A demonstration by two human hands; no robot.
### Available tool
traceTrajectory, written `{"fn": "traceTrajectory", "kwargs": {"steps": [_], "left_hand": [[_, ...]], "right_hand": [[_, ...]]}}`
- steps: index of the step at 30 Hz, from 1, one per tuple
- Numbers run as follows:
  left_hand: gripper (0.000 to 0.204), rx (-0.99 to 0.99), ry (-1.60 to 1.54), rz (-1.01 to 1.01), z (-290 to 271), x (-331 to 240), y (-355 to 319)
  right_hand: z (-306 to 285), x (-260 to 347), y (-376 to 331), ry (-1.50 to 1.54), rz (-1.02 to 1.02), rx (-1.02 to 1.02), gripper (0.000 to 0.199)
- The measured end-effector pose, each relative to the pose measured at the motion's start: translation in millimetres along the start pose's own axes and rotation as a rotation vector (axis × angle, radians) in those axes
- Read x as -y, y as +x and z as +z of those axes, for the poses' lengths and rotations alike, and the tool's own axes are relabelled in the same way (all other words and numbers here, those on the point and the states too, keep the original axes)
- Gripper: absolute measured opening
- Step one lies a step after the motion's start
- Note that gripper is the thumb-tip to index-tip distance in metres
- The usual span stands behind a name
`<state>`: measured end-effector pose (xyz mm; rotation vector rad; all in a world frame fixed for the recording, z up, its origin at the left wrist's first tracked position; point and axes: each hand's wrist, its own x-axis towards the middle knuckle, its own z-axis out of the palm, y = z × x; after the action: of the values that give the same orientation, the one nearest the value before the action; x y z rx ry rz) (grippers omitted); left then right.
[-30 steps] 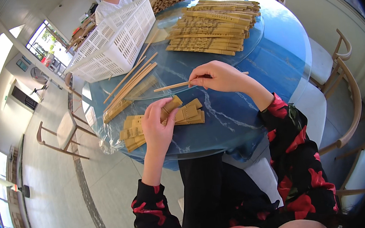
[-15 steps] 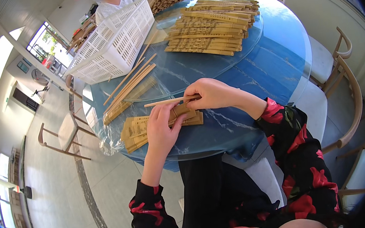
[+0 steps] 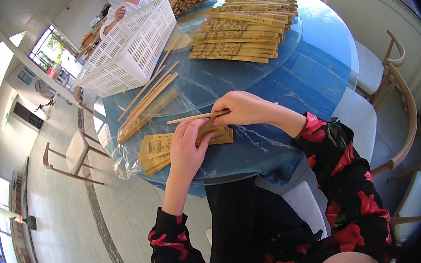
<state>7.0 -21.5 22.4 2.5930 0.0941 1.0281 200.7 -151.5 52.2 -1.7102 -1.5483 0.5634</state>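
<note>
My left hand [image 3: 186,140] is closed on a brown paper chopstick sleeve [image 3: 205,128], thumb and fingers pinching it near its end. My right hand [image 3: 242,108] is closed round pale wooden chopsticks [image 3: 188,118], which point left above my left fingers. Its fingertips also meet the sleeve's end; whether any chopstick tip sits inside the sleeve is hidden by my fingers. Under my left hand, several flat paper sleeves [image 3: 154,148] lie fanned on the table's near edge.
Several loose chopsticks [image 3: 149,98] lie beyond my left hand, beside a white plastic basket [image 3: 133,57]. A large stack of filled-looking sleeves [image 3: 243,30] covers the glass turntable. A chopstick pile [image 3: 189,0] lies farther back. Across the table sits a person [image 3: 134,0]. Chairs [image 3: 395,93] stand around.
My hands have barely moved, still together at the sleeve. The person across the table has drawn a hand back from the chopstick pile to above the basket's far side.
</note>
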Motion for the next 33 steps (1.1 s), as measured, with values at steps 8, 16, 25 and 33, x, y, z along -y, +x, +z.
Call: {"fn": "traceTrajectory", "kwargs": {"steps": [8,16,25,33], "left_hand": [[0.038,-0.01,0.006,0.024,0,-8,2],[0.033,-0.003,0.04,0.019,0,-4,2],[0.031,0.032,0.049,0.001,2,-2,-4],[0.031,0.071,-0.004,0.007,2,1,-7]], "right_hand": [[5,-2,1,-0.071,0.004,-0.054,0.025],[6,0,3,-0.075,0.017,-0.042,0.024],[12,5,-2,-0.133,0.034,-0.058,0.022],[14,7,-1,-0.15,0.039,-0.025,0.02]]}}
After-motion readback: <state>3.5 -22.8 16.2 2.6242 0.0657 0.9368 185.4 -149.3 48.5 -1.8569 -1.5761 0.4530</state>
